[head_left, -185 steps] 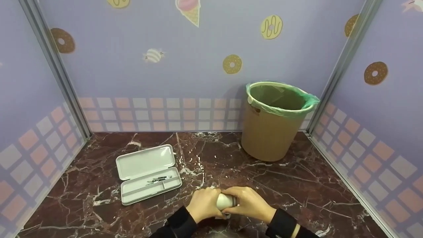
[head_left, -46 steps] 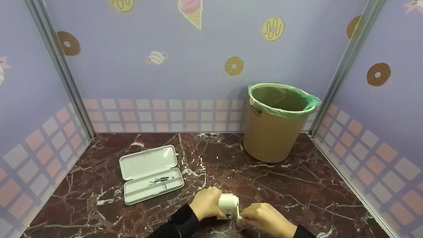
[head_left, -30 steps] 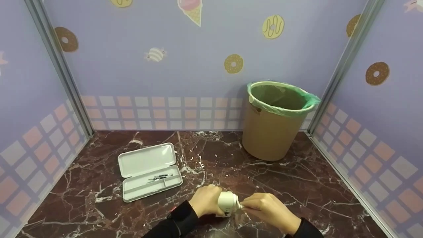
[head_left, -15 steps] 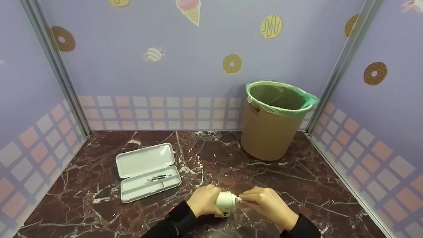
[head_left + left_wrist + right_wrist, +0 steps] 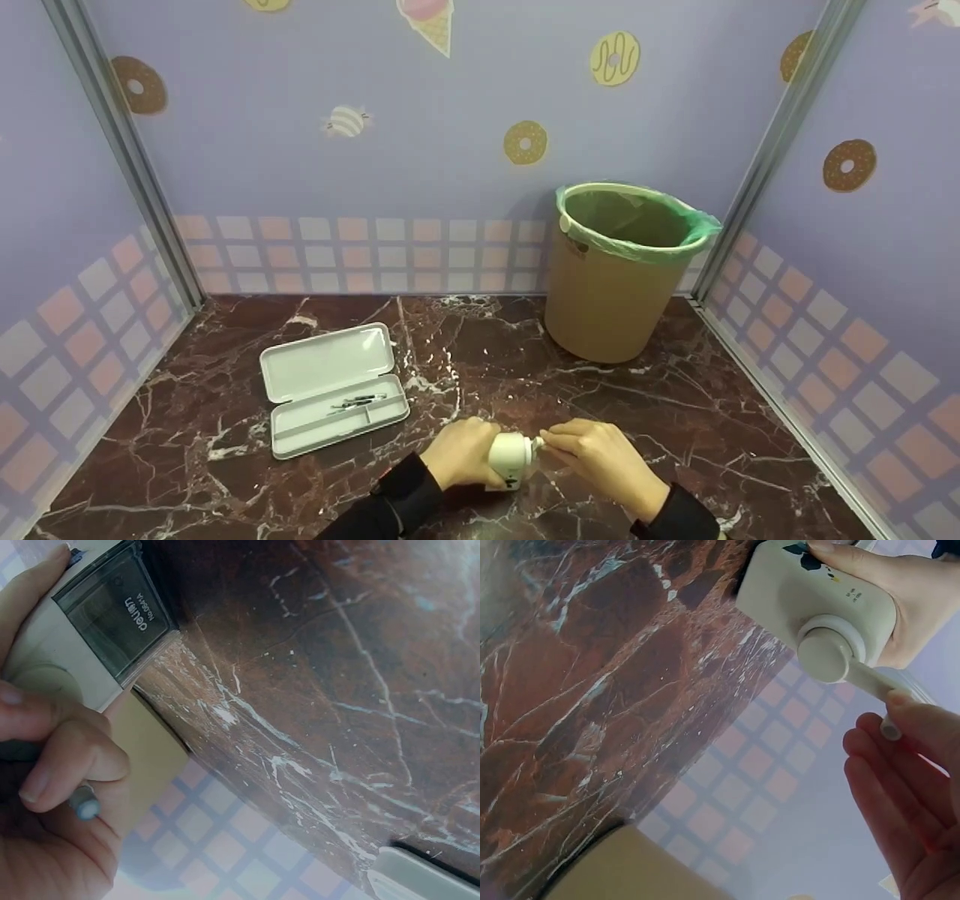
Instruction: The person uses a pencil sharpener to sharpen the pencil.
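Observation:
A cream pencil sharpener with a hand crank is low in the middle of the head view. My left hand grips its left side. In the left wrist view its dark see-through shavings drawer shows, and the blunt end of a thin grey stick, likely a pencil, pokes out between my curled fingers; the rest is hidden. My right hand pinches the handle of the crank, as the right wrist view shows, with thumb and fingertips. The crank now points away from me.
Left of my hands lies an open white pencil case with several thin pens or pencils inside. A tan bin with a green liner stands at the back right. Patterned walls enclose the dark marbled table.
Both hands were together around the sharpener earlier. Since then my right hand has gone to the crank and turned it from pointing down to pointing up and away. My left hand has stayed.

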